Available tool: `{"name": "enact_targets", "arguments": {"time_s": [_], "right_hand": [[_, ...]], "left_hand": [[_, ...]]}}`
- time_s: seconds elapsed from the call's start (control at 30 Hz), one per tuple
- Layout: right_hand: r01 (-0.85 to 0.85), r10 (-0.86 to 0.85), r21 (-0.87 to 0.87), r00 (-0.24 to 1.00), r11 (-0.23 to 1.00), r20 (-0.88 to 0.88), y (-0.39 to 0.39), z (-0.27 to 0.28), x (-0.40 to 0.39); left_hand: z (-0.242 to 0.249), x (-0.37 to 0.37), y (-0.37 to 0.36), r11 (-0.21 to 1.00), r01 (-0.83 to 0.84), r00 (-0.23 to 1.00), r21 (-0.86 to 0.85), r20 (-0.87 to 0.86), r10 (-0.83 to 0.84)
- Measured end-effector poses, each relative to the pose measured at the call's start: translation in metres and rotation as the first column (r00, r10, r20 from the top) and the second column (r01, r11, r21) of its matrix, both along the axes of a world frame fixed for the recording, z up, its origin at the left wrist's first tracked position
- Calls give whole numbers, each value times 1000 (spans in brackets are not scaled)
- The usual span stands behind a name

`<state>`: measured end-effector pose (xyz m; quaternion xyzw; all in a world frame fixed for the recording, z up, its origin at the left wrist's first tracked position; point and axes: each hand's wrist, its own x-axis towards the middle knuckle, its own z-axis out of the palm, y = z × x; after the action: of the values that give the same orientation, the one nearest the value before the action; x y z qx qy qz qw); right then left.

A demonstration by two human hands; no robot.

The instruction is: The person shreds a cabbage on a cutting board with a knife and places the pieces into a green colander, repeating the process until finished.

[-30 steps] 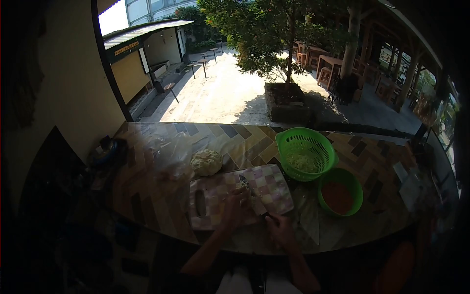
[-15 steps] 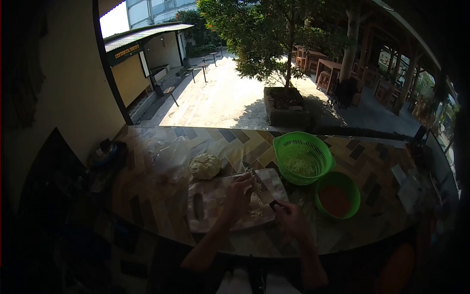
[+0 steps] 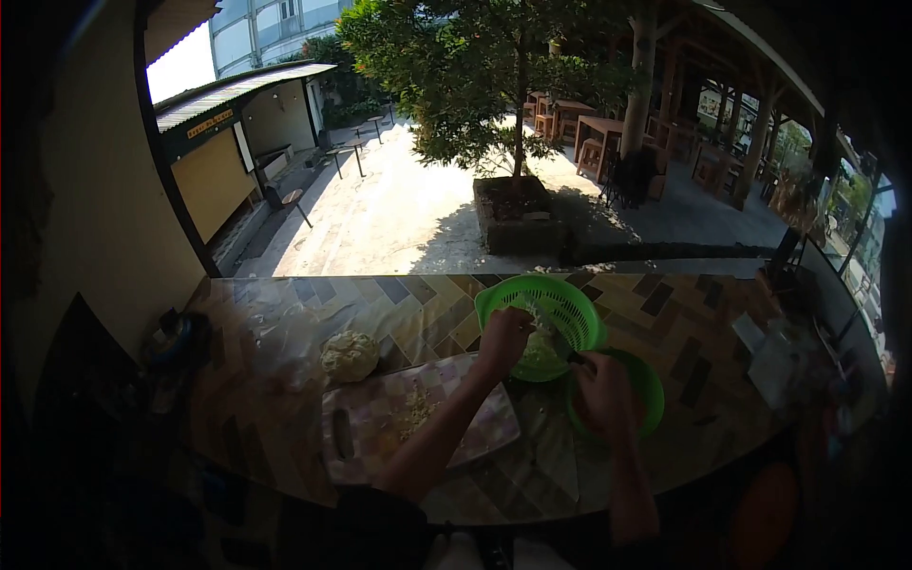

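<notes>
My right hand [image 3: 597, 372] is closed on the handle of a knife [image 3: 559, 344], whose blade reaches over the green colander [image 3: 589, 318]. Pale chopped pieces cling near the blade and lie in the colander. At the colander's left side, my left hand [image 3: 510, 331] is closed near the blade; what it holds, if anything, is too small to make out. Below my left forearm is a checkered cutting board [image 3: 475, 418] with chopped bits [image 3: 416, 410] on it. A pale cauliflower-like head [image 3: 350, 356] rests behind the board's left part.
A green bowl [image 3: 651, 394] stands right of the colander, partly under my right hand. Clear plastic [image 3: 285, 332] lies at the table's left, with a dark object [image 3: 176, 337] beyond. Plastic packs [image 3: 779, 366] sit at the right. A tree planter [image 3: 518, 228] stands outside.
Both hands and the knife have moved from the cutting board up over the colander. The chopped pile at the knife has left the board, and the camera view has shifted right.
</notes>
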<state>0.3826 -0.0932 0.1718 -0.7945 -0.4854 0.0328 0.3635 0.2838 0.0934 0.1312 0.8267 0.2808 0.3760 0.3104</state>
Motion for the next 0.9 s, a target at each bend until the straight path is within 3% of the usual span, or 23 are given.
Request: {"name": "enact_targets", "arguments": {"time_s": [0.03, 0.13, 0.23, 0.33, 0.43, 0.47, 0.53, 0.63, 0.73, 0.83, 0.9], "right_hand": [[22, -24, -73, 999, 997, -24, 1, 3, 2], [18, -18, -57, 1000, 998, 9, 3, -1, 9], [1, -2, -54, 1000, 999, -17, 4, 1, 12], [-32, 31, -32, 999, 999, -37, 5, -4, 19], [-50, 50, -2, 996, 999, -77, 3, -3, 21], [-48, 48, 1, 995, 999, -84, 3, -1, 22], [-40, 40, 6, 994, 999, -98, 0, 0, 23], [-59, 63, 39, 989, 998, -133, 1, -4, 28], [-56, 64, 47, 979, 997, -194, 0, -1, 28], [-22, 16, -15, 952, 1000, -305, 0, -1, 27], [-29, 40, 53, 974, 998, -222, 2, -9, 31]], "left_hand": [[-2, 3, 3, 999, -28, 999, 34, -39, 29], [-8, 11, 12, 996, -36, 996, 80, -82, 43], [-20, 18, 26, 969, 48, 999, 244, -5, -48], [-13, 17, 26, 998, 56, 996, 11, -67, -55], [-5, 18, 18, 998, -29, 990, -59, -137, 21], [-4, 17, 18, 1000, -31, 991, 0, -130, 31], [-5, 15, 18, 992, -34, 992, 118, -114, 47], [-13, 27, 18, 959, -221, 971, 179, 134, 199], [-19, 36, 25, 954, -97, 978, 285, 205, 38], [-8, 35, -2, 999, 10, 992, 37, 124, -15], [-13, 34, -12, 997, 52, 992, 62, 114, -58]]}}
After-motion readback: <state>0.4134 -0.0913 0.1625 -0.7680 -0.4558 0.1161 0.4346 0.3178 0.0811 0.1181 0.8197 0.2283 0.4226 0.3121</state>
